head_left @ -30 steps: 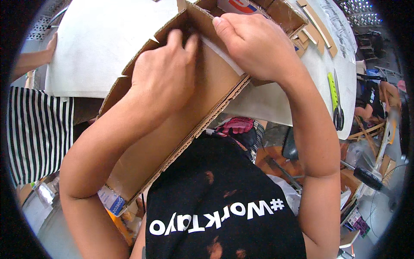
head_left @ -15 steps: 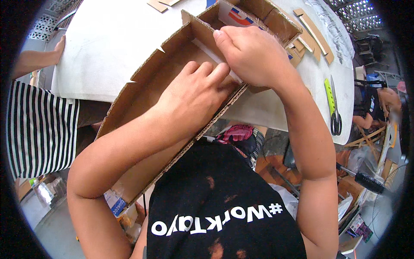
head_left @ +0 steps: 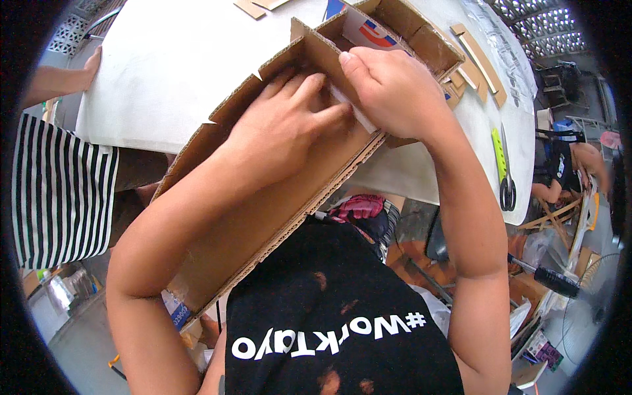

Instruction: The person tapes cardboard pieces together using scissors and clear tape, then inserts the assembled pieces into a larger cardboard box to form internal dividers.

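A long open cardboard box lies tilted across the edge of the white table, its near end hanging over my lap. My left hand is flat inside the box, fingers spread and pressing on its inner wall. My right hand grips a cardboard divider and a strip of white paper or tape at the box's far part. Beyond the divider, a compartment holds a white piece with red and blue print.
Scissors with a yellow-green handle lie on the table at the right, with cardboard strips behind them. Another person in a striped top stands at the left, one hand on the table. Clutter and a fan sit at the lower right.
My left hand has slid along the inside of the box toward my right hand. The box has shifted down and nearer in view; my right hand keeps its hold on the divider.
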Tool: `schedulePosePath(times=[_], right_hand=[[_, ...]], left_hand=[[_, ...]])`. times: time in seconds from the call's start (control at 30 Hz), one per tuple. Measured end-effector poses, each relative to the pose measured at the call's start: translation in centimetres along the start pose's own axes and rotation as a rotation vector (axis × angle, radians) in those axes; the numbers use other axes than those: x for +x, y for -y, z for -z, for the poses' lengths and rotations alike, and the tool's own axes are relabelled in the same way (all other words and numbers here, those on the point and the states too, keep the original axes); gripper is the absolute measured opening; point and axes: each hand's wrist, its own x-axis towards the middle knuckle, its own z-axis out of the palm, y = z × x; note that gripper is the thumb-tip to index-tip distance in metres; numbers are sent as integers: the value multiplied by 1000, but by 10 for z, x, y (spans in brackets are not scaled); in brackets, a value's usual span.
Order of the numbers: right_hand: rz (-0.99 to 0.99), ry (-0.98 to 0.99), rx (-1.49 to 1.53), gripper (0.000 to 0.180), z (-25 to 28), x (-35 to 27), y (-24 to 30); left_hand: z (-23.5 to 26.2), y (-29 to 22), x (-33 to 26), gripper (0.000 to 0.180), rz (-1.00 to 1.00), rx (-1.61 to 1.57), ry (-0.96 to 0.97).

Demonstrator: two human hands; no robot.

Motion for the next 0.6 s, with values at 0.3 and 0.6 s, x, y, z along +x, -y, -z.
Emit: schedulePosePath(times=[0.3,0.6], right_hand=[[16,-41,20,52,-1,0,-1],[27,-38,22,52,-1,-2,0]], left_hand=[[-4,-26,-3,50,20,70,-65],[5,-14,-6,52,175,360,-62]])
